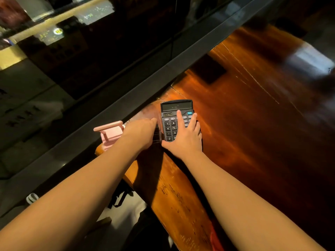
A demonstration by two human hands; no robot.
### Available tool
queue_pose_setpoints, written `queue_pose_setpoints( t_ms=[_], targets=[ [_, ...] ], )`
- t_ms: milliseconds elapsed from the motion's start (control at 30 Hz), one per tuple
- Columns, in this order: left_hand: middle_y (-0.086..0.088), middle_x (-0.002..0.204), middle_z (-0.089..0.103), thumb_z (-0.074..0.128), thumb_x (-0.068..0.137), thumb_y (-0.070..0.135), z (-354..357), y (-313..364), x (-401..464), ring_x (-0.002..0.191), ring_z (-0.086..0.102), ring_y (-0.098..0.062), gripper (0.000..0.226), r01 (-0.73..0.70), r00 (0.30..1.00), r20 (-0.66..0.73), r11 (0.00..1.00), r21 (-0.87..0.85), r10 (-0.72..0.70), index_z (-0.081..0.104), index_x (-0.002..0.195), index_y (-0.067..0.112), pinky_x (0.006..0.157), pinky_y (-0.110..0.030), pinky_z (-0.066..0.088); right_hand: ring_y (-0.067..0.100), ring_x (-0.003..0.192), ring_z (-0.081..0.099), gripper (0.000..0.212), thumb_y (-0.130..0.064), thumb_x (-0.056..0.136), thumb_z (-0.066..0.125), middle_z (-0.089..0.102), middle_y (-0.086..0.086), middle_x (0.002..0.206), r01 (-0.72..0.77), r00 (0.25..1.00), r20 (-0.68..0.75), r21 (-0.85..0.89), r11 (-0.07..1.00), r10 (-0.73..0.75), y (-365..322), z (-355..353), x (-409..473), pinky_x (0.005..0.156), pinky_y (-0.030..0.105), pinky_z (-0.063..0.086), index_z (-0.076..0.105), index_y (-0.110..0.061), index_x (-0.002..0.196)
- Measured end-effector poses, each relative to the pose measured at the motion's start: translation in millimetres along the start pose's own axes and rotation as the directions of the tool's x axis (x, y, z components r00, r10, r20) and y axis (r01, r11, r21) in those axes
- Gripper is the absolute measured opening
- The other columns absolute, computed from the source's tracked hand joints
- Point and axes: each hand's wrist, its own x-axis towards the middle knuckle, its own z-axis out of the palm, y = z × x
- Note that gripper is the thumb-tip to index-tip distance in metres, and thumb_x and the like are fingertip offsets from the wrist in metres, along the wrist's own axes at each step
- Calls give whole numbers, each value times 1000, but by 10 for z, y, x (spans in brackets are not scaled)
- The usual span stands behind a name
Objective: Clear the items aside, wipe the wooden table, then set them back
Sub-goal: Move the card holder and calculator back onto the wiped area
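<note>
A black desk calculator (175, 107) lies on the wooden table (244, 124) near its left edge. My right hand (184, 140) rests on its keys with fingers spread and the thumb hooked at its lower left corner. My left hand (143, 133) curls over a clear, see-through container (158, 134) right beside the calculator; most of the container is hidden under the hand. A pink phone stand (110, 133) sits at the table's left corner, just behind my left wrist.
A dark metal rail (126, 98) with glass behind it runs along the table's left side. A dark square patch (208, 69) shows farther up the table. Below the edge hang a white bag (125, 211) and something red (215, 238).
</note>
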Motion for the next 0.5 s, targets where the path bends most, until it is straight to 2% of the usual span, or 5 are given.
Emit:
queue_pose_setpoints(
  t_ms=[167, 300, 433, 500],
  targets=[
    [1, 100, 66, 73, 79, 23, -41, 30, 18, 89, 65, -22, 36, 7, 999, -37, 1000, -1, -7, 55, 110, 24, 62, -33, 45, 47, 150, 13, 128, -65, 71, 77, -4, 29, 166, -44, 999, -15, 42, 998, 45, -23, -23, 27, 118, 57, 26, -13, -38, 158],
    [1, 99, 67, 76, 78, 26, -94, 97, 19, 88, 65, -22, 40, 12, 999, -52, 1000, 18, -11, 56, 113, 24, 65, -35, 53, 46, 149, 16, 130, -65, 66, 79, 2, 27, 166, -59, 997, -40, 69, 996, 62, 62, -59, -20, 117, 56, 29, -11, -41, 157],
    [1, 95, 65, 79, 76, 27, -156, 210, 37, 80, 61, -18, 45, 20, 999, -31, 999, 36, -19, 55, 114, 25, 62, -32, 51, 46, 144, 21, 129, -65, 61, 79, 11, 26, 163, -75, 992, -91, 111, 991, 85, 258, -112, -154, 113, 57, 32, -7, -45, 156],
    [0, 98, 66, 80, 76, 26, -194, 327, 56, 84, 64, -20, 46, 4, 1000, -18, 999, 47, -3, 55, 115, 23, 67, -35, 57, 46, 142, 22, 126, -64, 59, 77, 12, 25, 162, -89, 987, -120, 167, 982, 110, 396, -164, -244, 112, 58, 32, -3, -48, 155]
  ],
)
